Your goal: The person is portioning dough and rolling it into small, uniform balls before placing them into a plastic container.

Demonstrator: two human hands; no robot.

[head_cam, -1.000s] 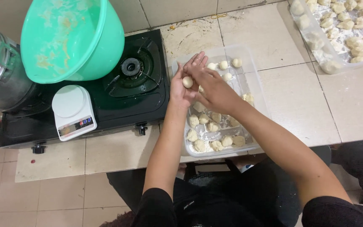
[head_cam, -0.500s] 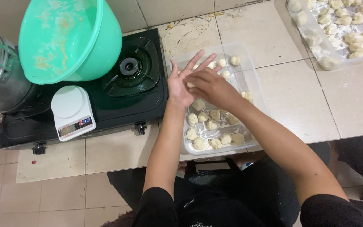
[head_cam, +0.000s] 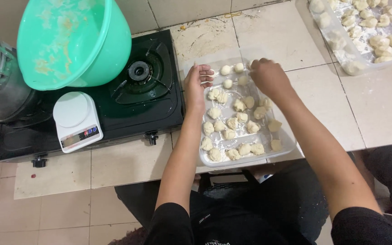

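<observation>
Partly hidden tray (head_cam: 286, 147), right hand (head_cam: 268, 78) covering dough balls (head_cam: 232, 122)

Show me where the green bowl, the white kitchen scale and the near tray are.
green bowl (head_cam: 69, 43), head view, inner wall.
kitchen scale (head_cam: 71, 110), head view, weighing plate.
near tray (head_cam: 288, 146), head view, right rim.

Black short-sleeved shirt with small white print at the chest, dark trousers; forearms bare, left hand (head_cam: 197, 84) and right hand (head_cam: 268, 77) ungloved, no rings visible.

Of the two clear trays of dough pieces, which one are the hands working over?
The near clear tray beside the black stove; both hands, left and right, hover over it. The other tray sits untouched at the far right.
</observation>
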